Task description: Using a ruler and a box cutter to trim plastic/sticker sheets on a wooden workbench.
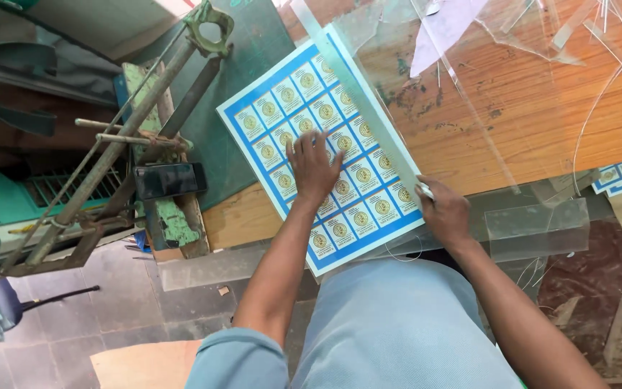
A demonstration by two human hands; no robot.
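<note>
Left hand (313, 167) fingers spread flat, pinning blue label sheet (322, 144) on tabletop (534, 108); right hand (442, 210) fingers pinched on small cutter (425, 191) along clear ruler (368, 108), steadying edge.

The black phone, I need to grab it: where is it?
In the head view the black phone lies at left on the green metal cutter frame, left of the blue label sheet.
</note>
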